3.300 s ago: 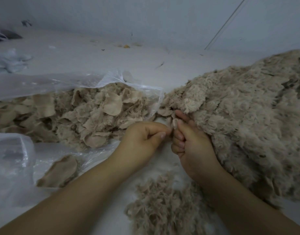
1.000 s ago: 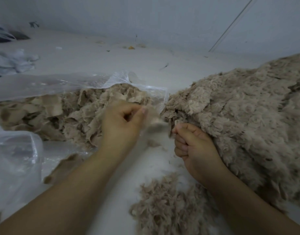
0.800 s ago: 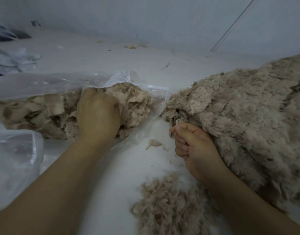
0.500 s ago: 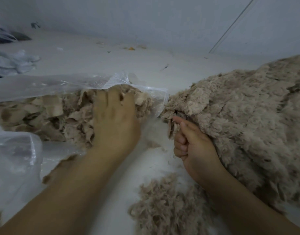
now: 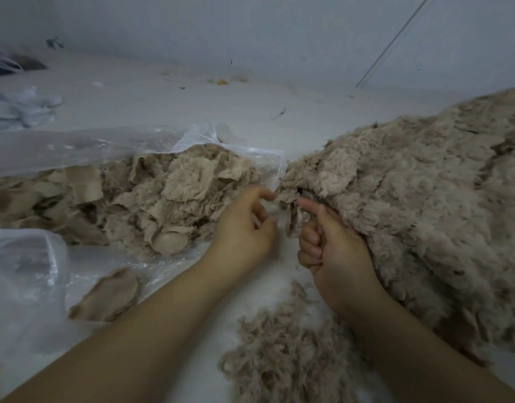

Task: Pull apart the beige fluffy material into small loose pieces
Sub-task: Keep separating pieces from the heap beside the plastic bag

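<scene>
Much remains: the big fluff mass [image 5: 425, 205] lies beside the bag [image 5: 76, 146] of torn pieces [image 5: 151, 205], right hand [image 5: 334, 251] pinching its edge, left hand [image 5: 244, 228] loosely curled, holding nothing.

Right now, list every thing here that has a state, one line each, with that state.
left hand: fingers loosely curled, fingertips at the mound's edge, holding nothing visible.
right hand: curled, gripping a tuft at the mound's edge.
fluffy mound: piled high, mostly unpulled.
plastic bag: open, lying flat, full of torn pieces.
torn pieces: heaped inside the bag.
loose fluff pile: scattered between the forearms.
single flat piece: lying alone on the plastic.
</scene>
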